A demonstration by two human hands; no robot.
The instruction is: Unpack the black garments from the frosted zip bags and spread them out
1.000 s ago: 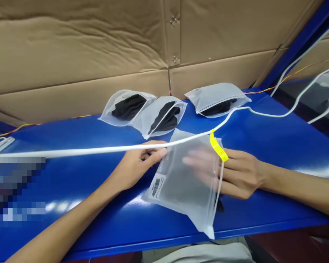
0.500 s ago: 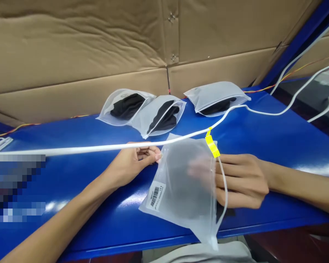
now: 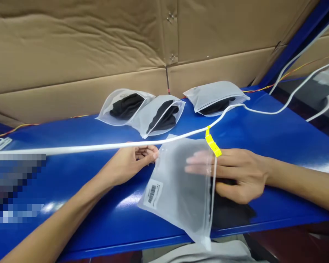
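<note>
A frosted zip bag (image 3: 178, 219) with a barcode label (image 3: 153, 193) lies in front of me, its opening facing right. Dark material shows through its film. My left hand (image 3: 131, 162) is closed, thumb and fingertips pinching the bag's upper left edge. Stretched fingers of my right hand (image 3: 239, 175) reach through the opening and look blurred behind the film, while the thumb stays outside. Just beyond the opening, under my right hand, black cloth (image 3: 230, 210) lies on the blue table. Whether the right fingers touch the cloth inside is hidden.
A white cable (image 3: 98, 147) with a yellow tag (image 3: 213, 145) crosses above the bag and my left wrist. At the back, two filled bags (image 3: 120, 106) touch each other and another bag (image 3: 219, 95) lies right. A brown padded panel (image 3: 71, 54) borders the blue table (image 3: 79, 131).
My right fingers have spread, the thumb now apart from the others. More black cloth shows right of the opening, and the bag's opening edge has shifted slightly left. My left hand keeps its pinch.
</note>
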